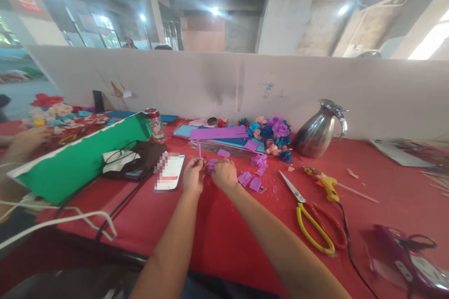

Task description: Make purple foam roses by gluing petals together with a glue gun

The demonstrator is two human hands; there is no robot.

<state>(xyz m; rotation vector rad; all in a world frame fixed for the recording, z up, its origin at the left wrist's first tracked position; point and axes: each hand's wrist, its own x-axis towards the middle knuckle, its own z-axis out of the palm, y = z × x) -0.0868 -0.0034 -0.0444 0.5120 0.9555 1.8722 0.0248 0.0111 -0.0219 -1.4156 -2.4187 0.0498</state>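
My left hand [193, 175] pinches a thin purple paper strip [199, 149], which points up from its fingertips. Close beside it, my right hand [225, 173] curls its fingers down over a purple paper piece [211, 166], partly hidden by the hand. Several cut purple paper petals [244, 178] lie on the red table just right of my right hand. Behind both hands are long purple crepe paper strips [218, 133] on top of blue sheets, and a bunch of paper flowers [271, 131] in purple, blue and pink.
Yellow-and-red-handled scissors [308, 219], a yellow glue gun [326, 184] with a cord and a steel jug [315, 133] stand or lie right. Left are a phone [171, 173], a glass jar [156, 128] and a green divider [87, 159]. Another person's hand [33, 138] shows beyond it.
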